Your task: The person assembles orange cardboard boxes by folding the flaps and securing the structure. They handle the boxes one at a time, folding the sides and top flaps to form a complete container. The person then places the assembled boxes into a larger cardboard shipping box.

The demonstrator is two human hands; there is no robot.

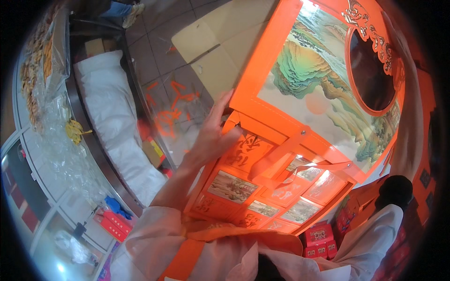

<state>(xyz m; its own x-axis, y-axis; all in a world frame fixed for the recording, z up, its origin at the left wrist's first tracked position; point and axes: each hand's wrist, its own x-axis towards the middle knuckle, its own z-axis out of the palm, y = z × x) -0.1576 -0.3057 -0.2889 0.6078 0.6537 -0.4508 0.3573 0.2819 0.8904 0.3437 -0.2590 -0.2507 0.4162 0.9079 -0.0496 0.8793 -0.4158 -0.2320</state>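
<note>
A large orange gift box (262,100) stands tilted before me. Its lid shows a landscape print and a dark oval window (370,70) with gold lettering trim. The side facing me carries several small picture panels and an orange ribbon handle (281,173). My left hand (216,138) grips the box's left corner, thumb on the near side and fingers over the edge. My right forearm (407,112) runs along the box's right side, a black cuff (394,192) round it. The right hand's fingers are hidden in the dark at the far right.
Flattened cardboard (220,51) and orange scraps (171,114) lie on the tiled floor. To the left, a long white sack (110,103) rests in a dark-edged trough, beside clear plastic packaging (61,145). Red boxes (319,239) are stacked at lower right. Someone's shoe (133,15) shows at the top.
</note>
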